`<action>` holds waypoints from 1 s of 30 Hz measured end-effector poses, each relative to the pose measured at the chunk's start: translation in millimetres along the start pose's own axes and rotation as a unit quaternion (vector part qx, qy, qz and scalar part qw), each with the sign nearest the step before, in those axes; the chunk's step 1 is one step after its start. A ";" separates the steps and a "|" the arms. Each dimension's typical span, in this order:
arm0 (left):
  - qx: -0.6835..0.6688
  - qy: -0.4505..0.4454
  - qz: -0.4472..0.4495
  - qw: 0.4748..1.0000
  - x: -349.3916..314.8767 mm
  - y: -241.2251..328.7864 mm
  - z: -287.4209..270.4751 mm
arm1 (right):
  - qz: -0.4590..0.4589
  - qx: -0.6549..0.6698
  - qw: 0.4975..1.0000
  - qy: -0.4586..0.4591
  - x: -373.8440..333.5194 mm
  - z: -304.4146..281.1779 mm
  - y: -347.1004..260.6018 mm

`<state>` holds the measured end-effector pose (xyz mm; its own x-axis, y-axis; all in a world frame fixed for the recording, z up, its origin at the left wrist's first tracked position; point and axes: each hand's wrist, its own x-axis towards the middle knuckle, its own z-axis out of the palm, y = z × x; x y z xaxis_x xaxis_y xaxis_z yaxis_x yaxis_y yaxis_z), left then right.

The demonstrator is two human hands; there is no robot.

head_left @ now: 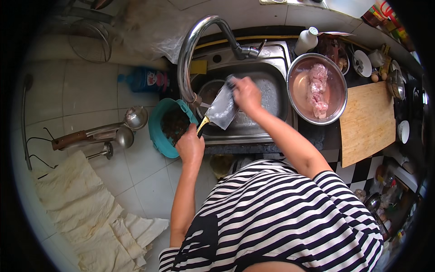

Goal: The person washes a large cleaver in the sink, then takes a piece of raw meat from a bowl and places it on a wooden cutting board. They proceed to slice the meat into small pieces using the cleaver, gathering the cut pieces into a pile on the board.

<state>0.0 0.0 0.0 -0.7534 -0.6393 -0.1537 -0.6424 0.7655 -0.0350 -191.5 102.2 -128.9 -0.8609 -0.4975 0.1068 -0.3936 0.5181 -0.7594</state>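
Observation:
Over the steel sink (265,135) my left hand (190,144) grips the yellow and black handle of a cleaver (224,108). Its wide blade slants up and to the right, wet and shiny. At the blade's far end, my right hand (248,94) is closed round a small dark scouring pad (232,82), blurred and mostly hidden by the fingers. The chrome faucet (185,63) arches just left of the blade. Close beside my left hand is a teal basin (157,131) with dark scraps inside.
Right of the sink stands a steel bowl (292,97) with raw meat (318,88) in pinkish water. Beyond it lie a wooden cutting board (367,120) and a white bottle (306,40). Ladles (136,119) hang at left above a beige cloth (86,208). A yellow sponge (198,67) rests behind the faucet.

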 end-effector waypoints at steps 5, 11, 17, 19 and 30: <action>0.000 0.023 0.007 1.000 7.8 -6.1 -3.4 | -0.103 0.044 0.994 -0.012 -26.9 -3.1 -30.3; 0.012 0.008 0.022 1.000 5.7 -6.6 -8.6 | 0.009 0.029 0.999 0.029 6.3 0.2 8.6; 0.029 -0.011 0.011 0.999 5.3 -4.0 -6.5 | -0.161 0.094 0.979 -0.083 -54.5 -13.7 -58.9; 0.010 0.003 0.007 1.000 4.0 -11.3 0.3 | -0.121 0.031 0.991 -0.048 -38.4 -9.8 -46.5; -0.001 0.002 -0.010 1.000 10.3 -0.9 3.2 | -0.105 0.031 0.992 -0.067 -59.5 -20.5 -43.0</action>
<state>-6.7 -7.0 -4.7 -0.7409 -0.6546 -0.1499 -0.6575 0.7526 -0.0367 -130.0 123.8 -89.4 -0.7098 -0.6798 0.1847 -0.5356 0.3506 -0.7683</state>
